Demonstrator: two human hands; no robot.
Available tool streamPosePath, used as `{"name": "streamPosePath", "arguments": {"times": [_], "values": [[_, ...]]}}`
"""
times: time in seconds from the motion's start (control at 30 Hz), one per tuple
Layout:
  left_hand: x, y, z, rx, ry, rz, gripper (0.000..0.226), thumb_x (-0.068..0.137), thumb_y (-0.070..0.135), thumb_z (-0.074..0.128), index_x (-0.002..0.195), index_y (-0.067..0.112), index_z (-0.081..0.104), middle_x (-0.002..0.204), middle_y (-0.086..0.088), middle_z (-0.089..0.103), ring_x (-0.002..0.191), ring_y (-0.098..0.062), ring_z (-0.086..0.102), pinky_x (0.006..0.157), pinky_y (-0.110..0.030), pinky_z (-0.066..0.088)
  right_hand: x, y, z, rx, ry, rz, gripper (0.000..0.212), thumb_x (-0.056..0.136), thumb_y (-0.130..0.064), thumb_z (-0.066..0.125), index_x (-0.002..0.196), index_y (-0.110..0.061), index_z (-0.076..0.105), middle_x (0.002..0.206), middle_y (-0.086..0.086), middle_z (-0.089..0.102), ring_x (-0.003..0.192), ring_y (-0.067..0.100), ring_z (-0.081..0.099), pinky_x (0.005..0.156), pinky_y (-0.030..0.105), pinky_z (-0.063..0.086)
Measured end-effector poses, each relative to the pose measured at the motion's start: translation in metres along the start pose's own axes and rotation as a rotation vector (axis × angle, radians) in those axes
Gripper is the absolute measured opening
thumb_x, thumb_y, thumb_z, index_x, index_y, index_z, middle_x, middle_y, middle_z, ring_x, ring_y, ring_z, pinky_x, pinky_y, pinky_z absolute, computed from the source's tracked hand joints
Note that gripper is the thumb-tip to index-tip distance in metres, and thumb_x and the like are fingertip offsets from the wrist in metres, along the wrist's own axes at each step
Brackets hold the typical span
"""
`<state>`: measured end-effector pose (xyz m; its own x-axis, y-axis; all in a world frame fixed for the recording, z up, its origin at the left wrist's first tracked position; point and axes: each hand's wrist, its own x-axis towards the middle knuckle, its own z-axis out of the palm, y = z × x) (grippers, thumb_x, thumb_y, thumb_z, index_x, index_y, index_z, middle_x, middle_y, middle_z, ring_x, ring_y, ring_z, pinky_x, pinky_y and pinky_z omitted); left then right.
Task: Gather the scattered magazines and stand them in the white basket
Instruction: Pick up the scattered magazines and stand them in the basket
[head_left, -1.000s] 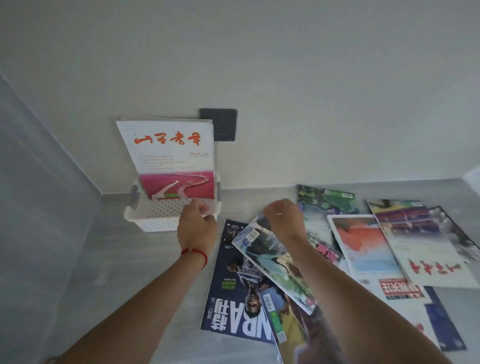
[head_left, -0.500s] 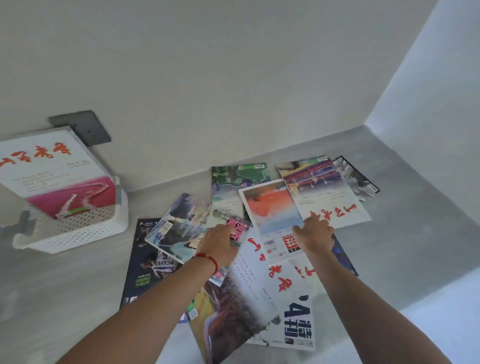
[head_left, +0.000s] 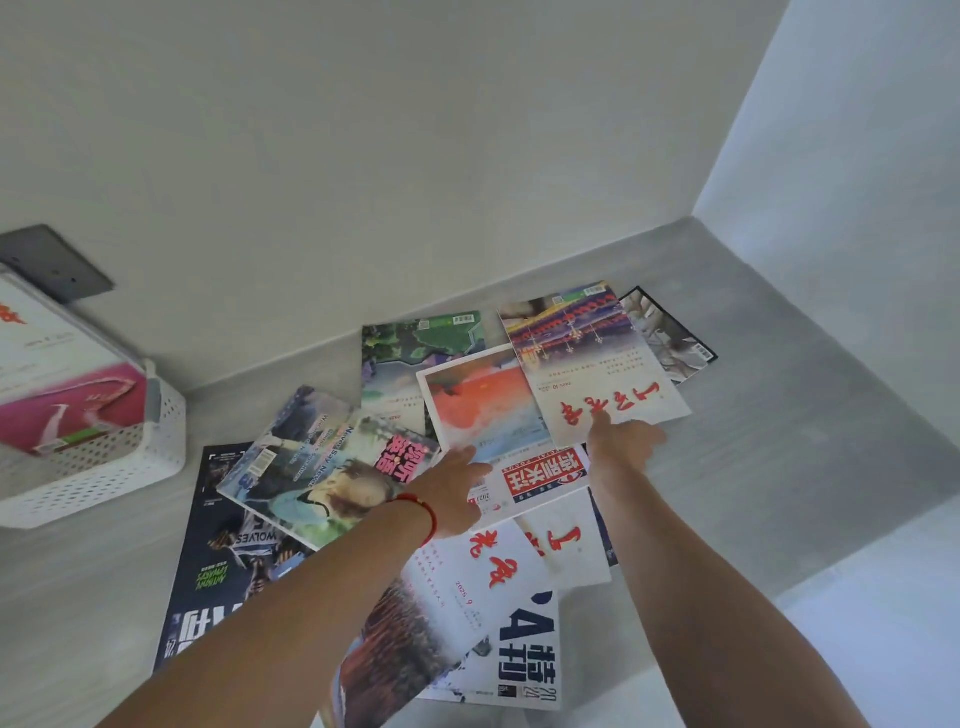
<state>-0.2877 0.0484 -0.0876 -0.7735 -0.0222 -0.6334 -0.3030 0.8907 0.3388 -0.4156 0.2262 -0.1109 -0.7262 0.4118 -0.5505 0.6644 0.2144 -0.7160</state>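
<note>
Several magazines lie scattered and overlapping on the grey floor. The white basket (head_left: 119, 462) stands at the left edge with one white-and-pink magazine (head_left: 57, 384) upright in it. My left hand (head_left: 452, 486), with a red string at the wrist, rests flat with fingers apart on the magazine with the red-and-blue picture cover (head_left: 483, 410). My right hand (head_left: 621, 439) touches the near edge of the white magazine with red characters (head_left: 597, 374), fingers extended. Neither hand has lifted anything.
A dark wall socket (head_left: 57, 265) sits above the basket. White walls close the space behind and to the right, meeting in a corner. A dark basketball magazine (head_left: 218, 551) lies nearest the basket. Bare grey floor (head_left: 779, 441) stretches right of the pile.
My view swung right, away from the basket. My left hand left the basket's rim and both hands moved right onto the pile, reaching farther toward the two upper magazines.
</note>
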Motion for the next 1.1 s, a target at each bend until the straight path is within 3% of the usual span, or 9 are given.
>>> {"name": "streamPosePath", "arguments": {"times": [0.1, 0.2, 0.3, 0.4, 0.6, 0.87, 0.93, 1.0, 1.1], "values": [[0.003, -0.001, -0.003, -0.010, -0.009, -0.009, 0.069, 0.099, 0.015, 0.054, 0.161, 0.031, 0.027, 0.173, 0.006, 0.002, 0.160, -0.015, 0.002, 0.130, -0.041, 0.013, 0.009, -0.004, 0.001, 0.326, -0.083, 0.038, 0.049, 0.095, -0.009, 0.067, 0.135, -0.009, 0.040, 0.126, 0.013, 0.064, 0.112, 0.030, 0.067, 0.081, 0.035, 0.058], [0.003, -0.002, -0.008, -0.083, 0.050, -0.022, 0.059, 0.099, 0.016, 0.055, 0.155, 0.029, 0.040, 0.170, 0.004, 0.019, 0.156, -0.020, 0.024, 0.126, -0.036, 0.024, 0.003, -0.011, -0.002, 0.583, -0.246, 0.008, 0.052, 0.090, 0.008, 0.064, 0.130, -0.018, 0.043, 0.119, 0.011, 0.066, 0.107, 0.028, 0.070, 0.076, 0.050, 0.065], [-0.007, 0.001, -0.022, -0.198, 0.406, -0.010, 0.037, 0.096, 0.010, 0.056, 0.127, 0.027, 0.064, 0.143, 0.002, 0.059, 0.112, -0.018, 0.067, 0.093, -0.026, 0.055, -0.003, -0.011, -0.013, 0.693, -0.391, -0.066, 0.063, 0.089, 0.016, 0.058, 0.134, -0.026, 0.043, 0.120, 0.010, 0.066, 0.109, 0.027, 0.070, 0.077, 0.049, 0.065], [-0.023, 0.002, -0.048, -0.256, 0.816, 0.080, 0.032, 0.090, -0.004, 0.053, 0.102, 0.021, 0.070, 0.107, 0.002, 0.070, 0.088, -0.012, 0.068, 0.077, -0.026, 0.061, -0.002, -0.004, -0.029, 0.763, -0.522, -0.079, 0.063, 0.085, 0.019, 0.058, 0.132, -0.023, 0.049, 0.120, 0.015, 0.069, 0.110, 0.029, 0.072, 0.077, 0.042, 0.064], [-0.050, 0.000, -0.104, -0.101, 1.068, 0.276, 0.022, 0.090, -0.001, 0.057, 0.106, 0.007, 0.068, 0.109, -0.005, 0.065, 0.101, -0.021, 0.063, 0.088, -0.029, 0.053, -0.008, -0.001, -0.049, 0.767, -0.768, -0.097, 0.057, 0.088, 0.016, 0.057, 0.135, -0.015, 0.053, 0.128, 0.020, 0.067, 0.117, 0.036, 0.068, 0.081, 0.044, 0.061], [-0.079, -0.063, -0.119, 0.096, 0.673, 0.096, 0.059, 0.104, 0.028, 0.049, 0.159, 0.024, 0.030, 0.169, -0.002, 0.025, 0.158, -0.024, 0.017, 0.129, -0.048, 0.013, -0.078, -0.037, -0.017, 0.378, -1.196, -0.228, 0.050, 0.091, 0.011, 0.051, 0.140, 0.000, 0.054, 0.141, 0.032, 0.055, 0.121, 0.046, 0.058, 0.099, 0.058, 0.048], [-0.093, -0.097, -0.116, -0.052, 0.576, 0.022, 0.044, 0.102, 0.037, 0.052, 0.144, 0.023, 0.049, 0.148, -0.010, 0.053, 0.132, -0.025, 0.054, 0.112, -0.032, 0.043, -0.098, -0.040, -0.001, 0.264, -1.245, -0.203, 0.047, 0.092, 0.008, 0.053, 0.136, -0.004, 0.060, 0.138, 0.030, 0.058, 0.118, 0.045, 0.062, 0.096, 0.056, 0.052], [-0.114, -0.130, -0.109, -0.355, 0.462, -0.023, 0.027, 0.100, 0.038, 0.060, 0.115, 0.017, 0.067, 0.111, -0.010, 0.071, 0.082, -0.017, 0.065, 0.070, -0.018, 0.050, -0.116, -0.040, 0.016, 0.109, -1.272, -0.175, 0.041, 0.095, -0.002, 0.056, 0.135, -0.008, 0.063, 0.134, 0.028, 0.063, 0.118, 0.046, 0.064, 0.099, 0.060, 0.052], [-0.144, -0.178, -0.090, -0.736, 0.467, -0.038, 0.016, 0.098, 0.031, 0.067, 0.096, 0.017, 0.074, 0.095, -0.009, 0.074, 0.076, -0.019, 0.064, 0.070, -0.027, 0.049, -0.137, -0.038, 0.038, 0.068, -1.247, -0.074, 0.049, 0.093, -0.038, 0.067, 0.132, -0.009, 0.064, 0.129, 0.022, 0.067, 0.117, 0.041, 0.066, 0.096, 0.054, 0.052]]}}
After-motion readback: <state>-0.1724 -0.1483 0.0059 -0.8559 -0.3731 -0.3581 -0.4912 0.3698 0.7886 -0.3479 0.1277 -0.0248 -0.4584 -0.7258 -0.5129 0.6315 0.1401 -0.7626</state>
